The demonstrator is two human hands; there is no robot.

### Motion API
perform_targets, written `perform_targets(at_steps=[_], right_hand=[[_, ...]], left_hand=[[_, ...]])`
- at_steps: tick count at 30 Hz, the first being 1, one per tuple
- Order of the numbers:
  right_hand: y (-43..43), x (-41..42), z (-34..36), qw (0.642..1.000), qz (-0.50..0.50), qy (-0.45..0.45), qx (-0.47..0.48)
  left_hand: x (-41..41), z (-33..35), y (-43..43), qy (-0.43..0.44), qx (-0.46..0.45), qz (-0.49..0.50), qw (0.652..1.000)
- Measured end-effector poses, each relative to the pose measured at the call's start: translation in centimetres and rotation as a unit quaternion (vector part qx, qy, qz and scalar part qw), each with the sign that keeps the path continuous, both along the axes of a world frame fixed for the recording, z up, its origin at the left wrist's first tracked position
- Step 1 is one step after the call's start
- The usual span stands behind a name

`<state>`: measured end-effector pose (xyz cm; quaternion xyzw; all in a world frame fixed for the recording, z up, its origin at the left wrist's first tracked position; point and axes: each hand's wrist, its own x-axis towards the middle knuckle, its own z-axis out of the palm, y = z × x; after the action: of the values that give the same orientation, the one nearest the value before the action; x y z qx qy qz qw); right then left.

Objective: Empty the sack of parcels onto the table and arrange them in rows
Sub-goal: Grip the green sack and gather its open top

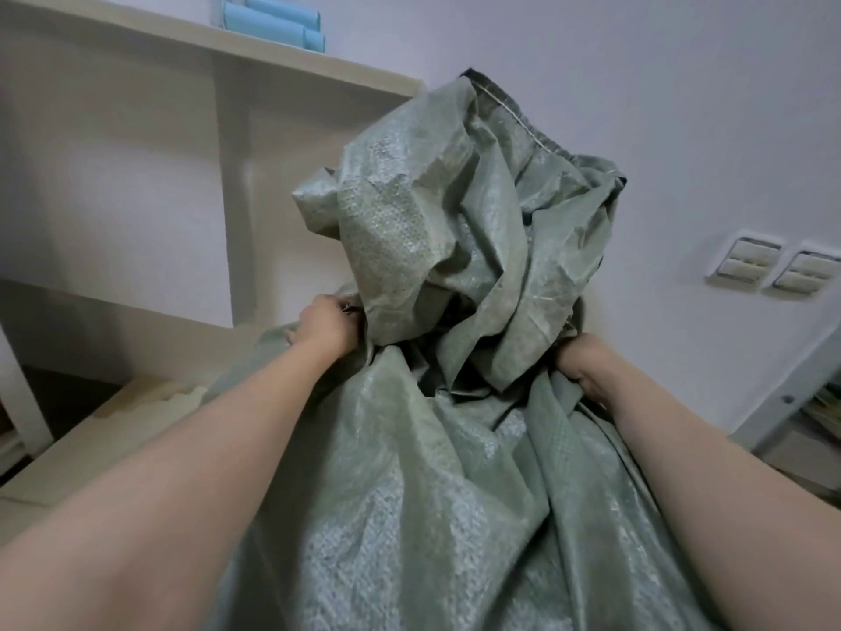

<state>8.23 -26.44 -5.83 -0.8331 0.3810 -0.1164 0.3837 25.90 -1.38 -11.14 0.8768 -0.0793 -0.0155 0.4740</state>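
text: none legible | labels: none | numbers: none

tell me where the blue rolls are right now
In the head view the blue rolls lie at the upper left, on top of the beige shelf unit, above and left of the green sack gripped by both hands.

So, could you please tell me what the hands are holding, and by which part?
Both hands grip the green woven sack by bunched fabric partway up: the left hand on its left side, the right hand on its right. Its stitched end flops above them.
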Motion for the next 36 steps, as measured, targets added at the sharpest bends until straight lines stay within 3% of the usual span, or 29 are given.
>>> perform_targets(at_steps=[2, 4, 7, 14, 17, 19, 23, 26, 29, 31, 33, 34, 36], right_hand=[[0.6, -0.3, 0.9, 0.986, -0.026, -0.124, 0.105], [1.5, -0.5, 2.1, 0.946, -0.03, -0.243, 0.213], [2.3, -1.4, 4.4, 0.904, -0.049, -0.345, 0.248], [2.9, -2.5, 9.4, 0.889, -0.032, -0.425, 0.169], [3.5, -2.9, 9.9, 0.901, -0.005, -0.407, 0.152], [2.9, -2.5, 9.3, 0.886, 0.017, -0.428, 0.178], [2.5, -1.8, 6.4, 0.945, 0.007, -0.32, 0.061], [2.3, -1.0, 2.8, 0.962, 0.016, -0.27, 0.026], [1.1, 0.5, 0.3, 0.985, 0.038, -0.167, 0.006], [0.0, 1.4, -0.7, 0.993, 0.059, -0.103, 0.001], [-0.6, 1.8, -1.1, 0.997, 0.031, -0.075, -0.016], [-0.8, 1.8, -1.3, 0.997, 0.017, -0.068, -0.014], [-0.6, 1.3, -1.3, 0.997, 0.015, -0.073, 0.016]], left_hand=[[-0.9, 1.1, 0.2, 0.003, -0.116, 0.01, 0.993], [-2.3, 3.6, 0.5, -0.001, -0.217, 0.037, 0.975], [-3.7, 7.1, 1.4, -0.027, -0.302, 0.046, 0.952], [-6.3, 13.7, 1.1, -0.079, -0.411, 0.003, 0.908], [-6.4, 14.8, 0.6, -0.051, -0.477, -0.048, 0.876], [-6.3, 14.2, 0.5, -0.03, -0.481, -0.072, 0.873], [-5.8, 10.8, -0.5, -0.011, -0.382, -0.083, 0.921], [-5.0, 7.1, -0.7, -0.01, -0.197, -0.121, 0.973], [-4.0, 4.4, -0.7, -0.023, 0.005, -0.153, 0.988], [-3.5, 3.5, -0.9, -0.078, 0.179, -0.171, 0.966], [-3.4, 3.1, -1.1, -0.126, 0.334, -0.211, 0.91], [-3.4, 3.0, -1.2, -0.135, 0.369, -0.222, 0.893], [-4.0, 3.2, -0.9, -0.144, 0.372, -0.217, 0.891]])
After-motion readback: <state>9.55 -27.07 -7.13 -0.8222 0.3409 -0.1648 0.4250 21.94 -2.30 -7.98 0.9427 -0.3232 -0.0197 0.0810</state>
